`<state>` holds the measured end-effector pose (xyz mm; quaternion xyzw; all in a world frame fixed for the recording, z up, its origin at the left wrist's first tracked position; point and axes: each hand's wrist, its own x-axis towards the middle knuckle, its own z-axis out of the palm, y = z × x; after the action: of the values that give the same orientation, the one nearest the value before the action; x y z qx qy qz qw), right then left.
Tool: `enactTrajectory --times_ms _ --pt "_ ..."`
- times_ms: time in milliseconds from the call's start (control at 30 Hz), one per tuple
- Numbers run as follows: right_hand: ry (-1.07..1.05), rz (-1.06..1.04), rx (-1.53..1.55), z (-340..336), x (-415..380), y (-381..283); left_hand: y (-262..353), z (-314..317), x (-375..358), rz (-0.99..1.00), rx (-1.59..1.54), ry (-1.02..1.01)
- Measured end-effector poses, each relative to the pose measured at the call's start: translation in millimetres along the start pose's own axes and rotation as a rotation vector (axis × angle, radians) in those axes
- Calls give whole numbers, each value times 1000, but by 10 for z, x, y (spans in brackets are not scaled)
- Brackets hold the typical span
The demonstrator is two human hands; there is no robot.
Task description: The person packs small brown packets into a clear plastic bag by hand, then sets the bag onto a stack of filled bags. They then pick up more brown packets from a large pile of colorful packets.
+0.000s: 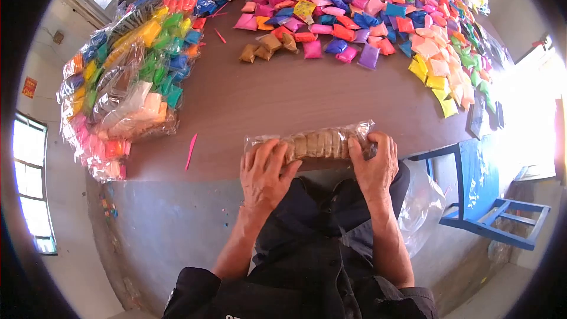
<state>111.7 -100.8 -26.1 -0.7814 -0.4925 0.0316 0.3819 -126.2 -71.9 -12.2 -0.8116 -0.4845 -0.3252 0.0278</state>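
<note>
A long clear plastic bag [319, 144] filled with a row of brown packets lies at the table's near edge, right in front of my body. My left hand [264, 171] grips its left end, fingers over the top and thumb on the near side. At the other end, my right hand [375, 162] holds the bag with its thumb pressed on the plastic. Several loose brown packets [269, 46] rest farther back on the table [248, 94], beside the large pile of coloured packets [354, 6].
Filled clear bags of coloured packets [136, 77] are stacked on the left. A pink plastic tool [191, 151] lies near them. Yellow packets [437, 82] edge the pile on the right. A blue chair [479, 180] and an empty clear bag [420, 207] are at lower right.
</note>
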Motion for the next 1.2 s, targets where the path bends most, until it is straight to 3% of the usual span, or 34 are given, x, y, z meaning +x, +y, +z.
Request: enactTrajectory --times_ms 200,300,400,500,600,800,1200 --pt "52 -39 19 45 -14 48 -373 -160 -19 -114 -56 18" --pt "49 -37 19 48 -14 37 -320 -155 -23 -394 -398 30" --pt "42 -44 26 41 -11 62 -452 -76 -104 -454 -437 31" --pt "37 -41 48 32 -14 59 -444 -85 -114 -808 -608 -42" --pt "58 -60 64 43 -16 79 -518 -6 -158 -887 -756 -36" --pt "53 -98 87 6 -27 93 -441 -157 -61 -1000 -806 -213" --pt "60 8 260 -48 -203 148 -332 -193 -553 -1110 -1299 -181"
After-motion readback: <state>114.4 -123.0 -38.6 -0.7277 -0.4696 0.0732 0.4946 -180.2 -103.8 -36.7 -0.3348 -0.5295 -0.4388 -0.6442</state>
